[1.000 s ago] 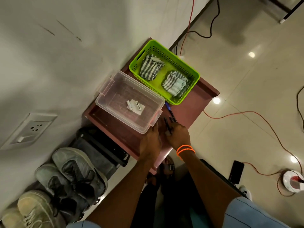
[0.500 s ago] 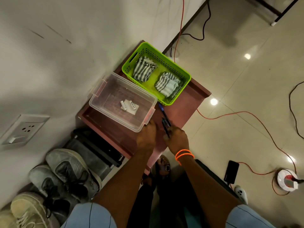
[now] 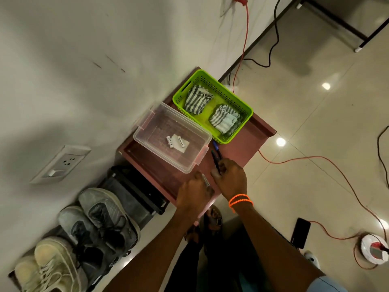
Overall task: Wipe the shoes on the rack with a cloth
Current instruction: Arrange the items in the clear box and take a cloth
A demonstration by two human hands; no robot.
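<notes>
Hovering over the near edge of the dusty-pink metal worktop [image 3: 248, 142], the right hand [image 3: 231, 178] curls its grip round a dark pen [image 3: 215, 161], while the left hand [image 3: 194, 196] pinches what looks like a small grey marker or tag [image 3: 205, 182], though blur makes that hard to confirm. Neither hand holds a cloth: two grey-and-white striped folded cloths [image 3: 197, 100] lie in the lime-green perforated plastic basket [image 3: 245, 108] at the far end of the worktop. The shoes to be wiped, a grey-and-black laced sneaker pair [image 3: 101, 220] and a cream laced pair [image 3: 50, 264], sit on the low black rack [image 3: 134, 192] to the left, well apart from both hands. The main risk is that reaching for a cloth with both hands occupied could drop a pen or knock the clear lidless plastic tub [image 3: 147, 125] standing between hands and basket. A blue pen [image 3: 215, 145] lies just beside that tub. Orange cable [image 3: 315, 159] trails across the tiled floor behind, a snag hazard when stepping toward the rack, and a black phone [image 3: 301, 232] lies near the feet.
</notes>
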